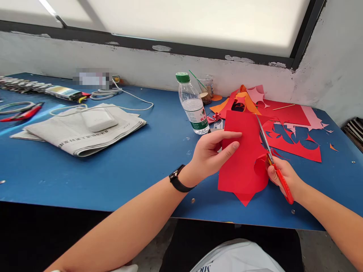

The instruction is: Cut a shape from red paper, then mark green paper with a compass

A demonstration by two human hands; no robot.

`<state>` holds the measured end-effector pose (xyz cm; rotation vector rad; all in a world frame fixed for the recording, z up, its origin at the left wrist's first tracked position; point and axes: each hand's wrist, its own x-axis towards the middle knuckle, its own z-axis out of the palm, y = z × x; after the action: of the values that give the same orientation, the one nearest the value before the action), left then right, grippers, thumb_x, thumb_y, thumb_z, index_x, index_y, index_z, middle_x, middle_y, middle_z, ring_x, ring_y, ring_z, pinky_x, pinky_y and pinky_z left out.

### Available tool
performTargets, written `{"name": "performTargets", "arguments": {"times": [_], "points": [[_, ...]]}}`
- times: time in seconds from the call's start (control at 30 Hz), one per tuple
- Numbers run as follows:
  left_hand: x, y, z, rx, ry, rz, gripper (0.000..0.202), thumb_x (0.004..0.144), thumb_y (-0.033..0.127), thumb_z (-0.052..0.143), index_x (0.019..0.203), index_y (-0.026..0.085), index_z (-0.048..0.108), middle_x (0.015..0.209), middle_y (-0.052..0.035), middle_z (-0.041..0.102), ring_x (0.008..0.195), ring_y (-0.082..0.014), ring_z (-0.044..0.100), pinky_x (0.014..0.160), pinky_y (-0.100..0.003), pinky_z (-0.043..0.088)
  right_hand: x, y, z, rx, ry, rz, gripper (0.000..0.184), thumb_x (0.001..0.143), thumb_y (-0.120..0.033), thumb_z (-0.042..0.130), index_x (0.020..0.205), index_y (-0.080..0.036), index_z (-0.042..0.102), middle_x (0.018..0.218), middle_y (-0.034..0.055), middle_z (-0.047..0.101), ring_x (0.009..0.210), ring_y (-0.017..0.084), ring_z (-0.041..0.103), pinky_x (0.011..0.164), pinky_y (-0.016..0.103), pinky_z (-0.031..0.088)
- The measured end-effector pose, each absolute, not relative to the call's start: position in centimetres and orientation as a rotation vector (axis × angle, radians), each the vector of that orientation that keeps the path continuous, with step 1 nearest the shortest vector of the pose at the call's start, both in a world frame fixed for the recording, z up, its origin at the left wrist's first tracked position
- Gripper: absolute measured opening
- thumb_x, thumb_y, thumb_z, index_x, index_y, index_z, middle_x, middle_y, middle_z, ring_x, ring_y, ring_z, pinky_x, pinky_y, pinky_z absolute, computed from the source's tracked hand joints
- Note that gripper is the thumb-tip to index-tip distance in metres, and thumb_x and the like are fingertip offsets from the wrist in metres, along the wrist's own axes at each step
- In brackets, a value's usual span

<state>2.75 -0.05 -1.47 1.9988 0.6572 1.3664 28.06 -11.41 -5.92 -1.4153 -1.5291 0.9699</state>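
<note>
A sheet of red paper [241, 158] stands tilted above the front of the blue table, with a curved cut and a curled strip along its right side. At its left edge is my left hand [217, 149], thumb and forefinger lying over the front; the other fingers are partly hidden. My right hand [285, 177] is closed around the red-handled scissors [280, 179]. Their blades point up and away along the sheet's right edge. A pointed red corner shows below the sheet.
Cut paper scraps [295, 145] in red, pink and orange lie behind my right hand. A green-capped water bottle [194, 107] stands beyond my left hand. Folded newspaper [68, 132] with a white case [99, 119] lies left, near a cable and red-handled pliers [24, 113].
</note>
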Motion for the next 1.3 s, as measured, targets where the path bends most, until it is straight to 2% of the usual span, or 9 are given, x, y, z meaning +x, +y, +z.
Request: {"name": "performTargets", "arguments": {"times": [0.1,0.2,0.37,0.43,0.6,0.93,1.03,1.3], "points": [[2.6,-0.1,-1.4,2.019,0.648,1.365,0.033,0.100,0.051,0.078,0.115,0.023,0.089,0.106,-0.0123,0.088,0.085,-0.0239,0.078,0.066,-0.034,0.060,28.2,-11.5,-5.8,-1.336,-1.535,1.146,0.075,0.093,-0.099,0.046,0.090,-0.025,0.058,0.072,-0.0049,0.040,0.060,0.014,0.032,0.051,0.030,0.026],[2.7,-0.1,-1.3,2.007,0.620,1.394,0.028,0.099,0.045,0.080,0.114,0.023,0.089,0.108,-0.0110,0.088,0.088,-0.0234,0.080,0.070,-0.033,0.062,28.2,-11.5,-5.5,-1.328,-1.523,1.164,0.076,0.091,-0.100,0.048,0.089,-0.025,0.056,0.074,-0.0041,0.042,0.062,0.014,0.032,0.053,0.030,0.024],[2.9,-0.2,-1.3,1.944,0.608,1.396,0.026,0.100,0.042,0.080,0.116,0.024,0.088,0.117,-0.0098,0.088,0.104,-0.0262,0.083,0.093,-0.037,0.069,28.2,-11.5,-5.3,-1.355,-1.518,1.180,0.081,0.087,-0.104,0.048,0.091,-0.023,0.058,0.073,-0.0043,0.040,0.063,0.014,0.030,0.051,0.030,0.023],[2.9,-0.2,-1.3,1.929,0.613,1.398,0.027,0.101,0.044,0.079,0.116,0.023,0.088,0.117,-0.0100,0.088,0.105,-0.0265,0.083,0.095,-0.038,0.069,28.1,-11.6,-5.1,-1.344,-1.524,1.192,0.081,0.088,-0.103,0.048,0.093,-0.023,0.060,0.073,-0.0047,0.039,0.061,0.013,0.029,0.050,0.030,0.023],[2.8,-0.2,-1.2,1.942,0.600,1.424,0.027,0.103,0.042,0.077,0.116,0.022,0.089,0.113,-0.0106,0.088,0.100,-0.0248,0.083,0.088,-0.035,0.069,27.8,-11.6,-4.6,-1.339,-1.527,1.181,0.083,0.087,-0.103,0.051,0.099,-0.022,0.063,0.072,-0.0056,0.036,0.059,0.013,0.026,0.048,0.030,0.021],[2.8,0.1,-1.2,2.005,0.457,1.511,0.021,0.101,0.019,0.076,0.118,0.021,0.088,0.110,-0.0092,0.088,0.094,-0.0199,0.082,0.080,-0.028,0.064,28.0,-11.7,-5.1,-1.294,-1.503,1.245,0.084,0.091,-0.099,0.052,0.107,-0.019,0.067,0.071,-0.0056,0.038,0.058,0.011,0.027,0.048,0.029,0.022],[2.8,0.2,-1.3,2.000,0.451,1.518,0.023,0.100,0.015,0.075,0.119,0.022,0.088,0.109,-0.0087,0.088,0.092,-0.0193,0.081,0.079,-0.027,0.063,28.0,-11.7,-5.0,-1.315,-1.490,1.255,0.083,0.089,-0.100,0.053,0.103,-0.019,0.066,0.073,-0.0045,0.040,0.058,0.011,0.027,0.046,0.028,0.022],[2.8,0.3,-1.5,2.004,0.452,1.524,0.027,0.100,0.011,0.071,0.119,0.021,0.087,0.107,-0.0079,0.088,0.090,-0.0177,0.080,0.078,-0.026,0.060,27.8,-11.6,-4.8,-1.321,-1.477,1.251,0.079,0.089,-0.101,0.054,0.092,-0.022,0.058,0.070,-0.0070,0.033,0.057,0.011,0.027,0.044,0.027,0.021]]}}
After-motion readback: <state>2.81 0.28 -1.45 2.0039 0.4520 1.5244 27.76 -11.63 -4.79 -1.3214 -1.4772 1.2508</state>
